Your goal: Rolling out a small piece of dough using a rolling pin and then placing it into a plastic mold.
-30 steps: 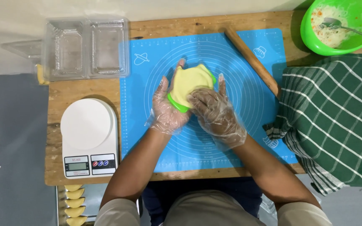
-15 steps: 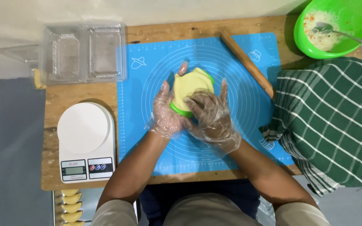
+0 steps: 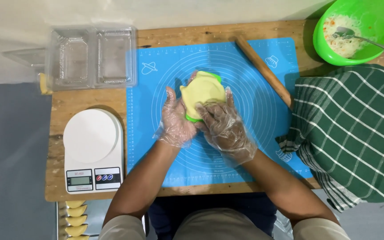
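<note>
Since a second ago my left hand [image 3: 177,121] and right hand [image 3: 222,125], both in clear plastic gloves, have barely shifted: they stay closed around the green mould [image 3: 195,117] with its yellow dough sheet [image 3: 203,90] at the centre of the blue mat [image 3: 245,160]. Nearer me sits the white scale [image 3: 92,153]. Farther off lie the rolling pin [image 3: 263,70], checked cloth [image 3: 356,133], clear containers [image 3: 92,57] and green bowl [image 3: 370,31].
</note>
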